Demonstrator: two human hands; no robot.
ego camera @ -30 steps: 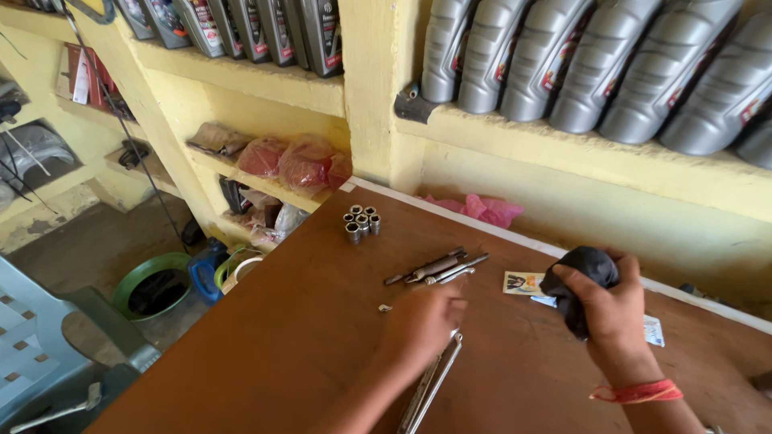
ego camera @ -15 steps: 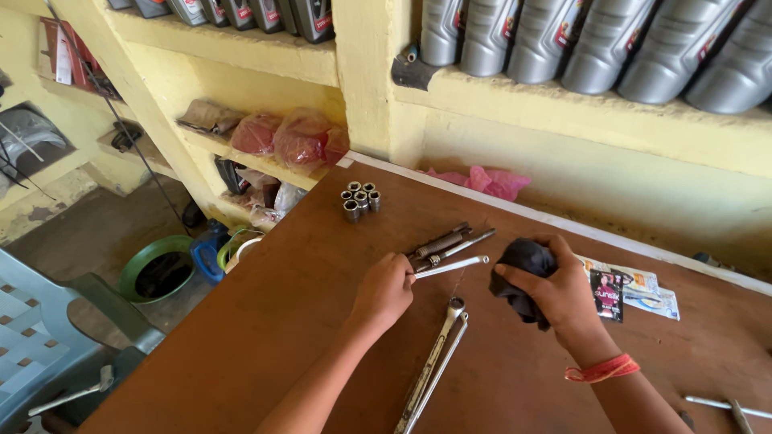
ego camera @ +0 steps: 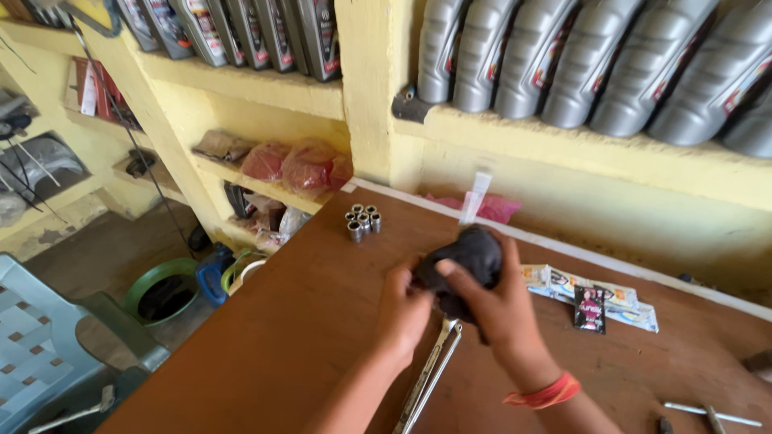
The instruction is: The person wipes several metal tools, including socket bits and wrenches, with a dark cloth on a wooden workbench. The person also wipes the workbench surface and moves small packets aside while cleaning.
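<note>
Head view: I see both hands meeting over the brown table (ego camera: 265,354) on one black rag (ego camera: 466,257). My right hand (ego camera: 503,309) has its fingers curled and clamped round the rag, thumb laid across its front. My left hand (ego camera: 406,309) touches the rag's left side, fingers bent onto it; how firmly they pinch I cannot tell. The rag sits just above the table, near its middle. Under the hands a long metal wrench (ego camera: 430,378) lies on the table, running toward me. A cluster of small sockets (ego camera: 362,223) stands left of the rag, near the table's far edge. Flat packets (ego camera: 595,297) lie right of the rag. Grey bottles (ego camera: 579,64) line the yellow shelf beyond it.
</note>
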